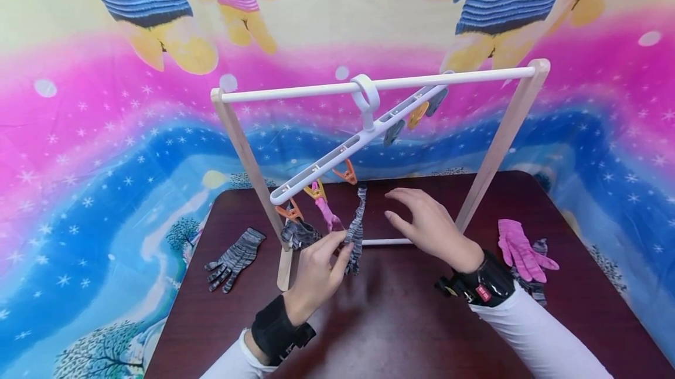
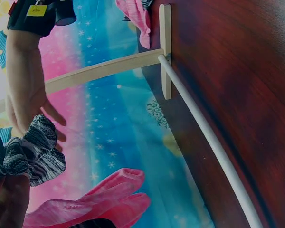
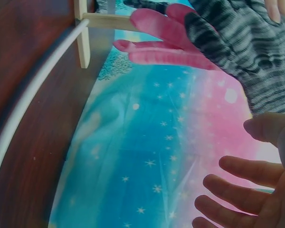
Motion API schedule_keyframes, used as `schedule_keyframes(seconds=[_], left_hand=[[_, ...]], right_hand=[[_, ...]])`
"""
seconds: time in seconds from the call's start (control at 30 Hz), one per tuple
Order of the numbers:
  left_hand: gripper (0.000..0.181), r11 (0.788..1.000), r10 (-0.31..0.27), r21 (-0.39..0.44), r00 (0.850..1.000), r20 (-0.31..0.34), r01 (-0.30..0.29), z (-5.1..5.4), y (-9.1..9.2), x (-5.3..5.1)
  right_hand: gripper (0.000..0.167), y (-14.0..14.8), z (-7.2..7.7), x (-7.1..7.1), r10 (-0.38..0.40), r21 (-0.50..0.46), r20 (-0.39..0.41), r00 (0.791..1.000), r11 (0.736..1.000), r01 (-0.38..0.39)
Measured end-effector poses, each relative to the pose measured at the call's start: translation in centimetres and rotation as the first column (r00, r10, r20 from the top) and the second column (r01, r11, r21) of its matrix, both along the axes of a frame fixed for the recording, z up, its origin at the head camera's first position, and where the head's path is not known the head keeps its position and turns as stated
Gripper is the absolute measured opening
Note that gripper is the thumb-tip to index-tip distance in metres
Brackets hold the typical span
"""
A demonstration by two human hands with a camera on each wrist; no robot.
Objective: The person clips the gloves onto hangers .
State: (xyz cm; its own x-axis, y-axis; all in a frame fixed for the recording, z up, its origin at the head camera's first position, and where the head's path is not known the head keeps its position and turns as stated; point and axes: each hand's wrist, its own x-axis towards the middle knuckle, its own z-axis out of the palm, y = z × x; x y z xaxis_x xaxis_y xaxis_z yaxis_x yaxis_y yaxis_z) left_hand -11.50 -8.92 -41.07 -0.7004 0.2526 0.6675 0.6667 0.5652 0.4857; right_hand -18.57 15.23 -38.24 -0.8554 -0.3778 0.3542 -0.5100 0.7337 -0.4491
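My left hand (image 1: 319,270) pinches a black-and-grey knit glove (image 1: 356,229) by its edge. The glove hangs upright below an orange clip (image 1: 346,173); its cuff is at the clip's tip, but I cannot tell whether the clip bites it. To the right of that glove, my right hand (image 1: 429,226) is held in the air, fingers spread and apart from the cloth. In the right wrist view the striped glove (image 3: 261,52) is above the right thumb. Further left on the hanger (image 1: 321,169), a pink glove (image 1: 328,213) and another dark knit glove (image 1: 300,234) hang from clips.
The hanger hooks over the white bar (image 1: 295,92) of a wooden-legged rack and slants. Unused grey and yellow clips (image 1: 418,115) hang at its far end. A grey glove (image 1: 236,259) lies on the table at left; a pink glove (image 1: 522,250) overlaps a grey one at right.
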Motion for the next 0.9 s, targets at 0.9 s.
schedule_keyframes(seconds=[0.9], left_hand=[[0.022, 0.999, 0.047, -0.015, 0.997, 0.061, -0.046, -1.6, -0.2, 0.0]], right_hand=[[0.051, -3.0, 4.7, -2.2, 0.063, -0.111, 0.006, 0.998, 0.992, -0.062]])
